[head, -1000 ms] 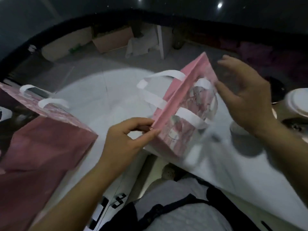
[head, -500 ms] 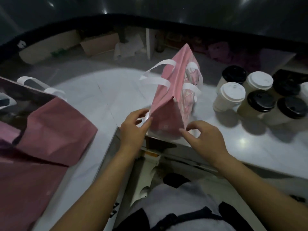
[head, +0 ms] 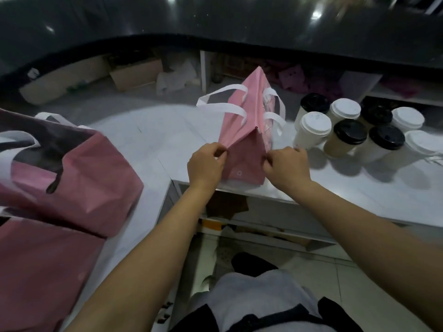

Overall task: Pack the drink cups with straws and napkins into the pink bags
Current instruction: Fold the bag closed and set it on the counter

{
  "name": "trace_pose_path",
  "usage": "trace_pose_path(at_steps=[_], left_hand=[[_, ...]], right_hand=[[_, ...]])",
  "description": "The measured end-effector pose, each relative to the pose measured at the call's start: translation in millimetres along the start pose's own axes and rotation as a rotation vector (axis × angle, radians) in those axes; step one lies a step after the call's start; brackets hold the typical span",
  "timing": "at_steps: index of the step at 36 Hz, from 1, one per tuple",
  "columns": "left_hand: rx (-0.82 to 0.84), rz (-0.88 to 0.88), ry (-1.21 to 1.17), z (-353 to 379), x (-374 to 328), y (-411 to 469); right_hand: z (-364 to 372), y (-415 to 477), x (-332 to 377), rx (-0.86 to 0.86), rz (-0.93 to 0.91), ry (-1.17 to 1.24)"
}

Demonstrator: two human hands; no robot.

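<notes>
Grip has changed: right hand (head: 286, 167) now pinches the pink bag (head: 245, 161), opposite the pinching left hand (head: 205, 166).

A folded pink bag (head: 242, 130) with white handles (head: 221, 106) stands upright near the front edge of the white counter (head: 143, 137). The left hand (head: 206, 164) pinches its near left edge and the right hand (head: 285, 167) pinches its near right edge. Lidded paper cups (head: 350, 130), some with black lids and some with white, cluster just to its right. Two more pink bags (head: 79, 185) stand at the left.
</notes>
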State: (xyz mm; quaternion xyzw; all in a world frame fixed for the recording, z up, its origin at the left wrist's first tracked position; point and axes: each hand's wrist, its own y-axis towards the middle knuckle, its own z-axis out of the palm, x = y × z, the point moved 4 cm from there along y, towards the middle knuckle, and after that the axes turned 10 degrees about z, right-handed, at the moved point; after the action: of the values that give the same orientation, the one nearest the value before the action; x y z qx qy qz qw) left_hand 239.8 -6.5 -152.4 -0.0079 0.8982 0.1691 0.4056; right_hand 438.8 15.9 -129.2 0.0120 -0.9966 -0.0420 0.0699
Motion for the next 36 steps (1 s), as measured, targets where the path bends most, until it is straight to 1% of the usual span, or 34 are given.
trace_pose_path(at_steps=[3, 6, 9, 12, 16, 18, 21, 24, 28, 31, 36], left_hand=[[-0.038, 0.021, 0.093, -3.4, -1.1, 0.2], [-0.056, 0.017, 0.105, 0.5, -4.9, -4.6], [-0.068, -0.019, 0.039, 9.1, -11.2, -13.5], [-0.056, 0.010, -0.029, 18.2, -16.6, -23.3], [0.057, 0.076, -0.193, 29.9, -21.0, -31.6], [0.080, 0.030, -0.258, 31.2, -14.7, -31.6], [-0.009, -0.176, -0.332, 23.0, 11.7, -25.6], [-0.143, -0.377, -0.352, 5.9, 45.7, -14.4], [-0.260, -0.477, -0.365, -17.2, 77.0, 6.7], [-0.255, -0.509, -0.390, -26.8, 85.6, 26.0], [-0.239, -0.548, -0.495, -37.0, 82.9, 56.6]], right_hand=[[-1.5, 6.6, -13.7, -0.052, 0.074, -0.042], [-0.4, 10.2, -24.2, -0.091, 0.133, -0.024], [4.2, 13.2, -29.3, -0.102, 0.184, 0.012], [8.3, 20.2, -38.9, -0.108, 0.238, 0.017], [8.8, 38.1, -48.6, -0.070, 0.297, 0.028], [7.6, 49.2, -53.2, -0.039, 0.319, 0.058], [6.5, 67.5, -59.1, -0.019, 0.323, 0.118], [11.2, 86.7, -61.6, 0.022, 0.309, 0.289], [24.6, 104.6, -54.4, 0.188, 0.257, 0.678], [33.7, 112.0, -45.7, 0.335, 0.274, 0.963], [42.7, 125.2, -35.2, 0.495, 0.316, 1.244]])
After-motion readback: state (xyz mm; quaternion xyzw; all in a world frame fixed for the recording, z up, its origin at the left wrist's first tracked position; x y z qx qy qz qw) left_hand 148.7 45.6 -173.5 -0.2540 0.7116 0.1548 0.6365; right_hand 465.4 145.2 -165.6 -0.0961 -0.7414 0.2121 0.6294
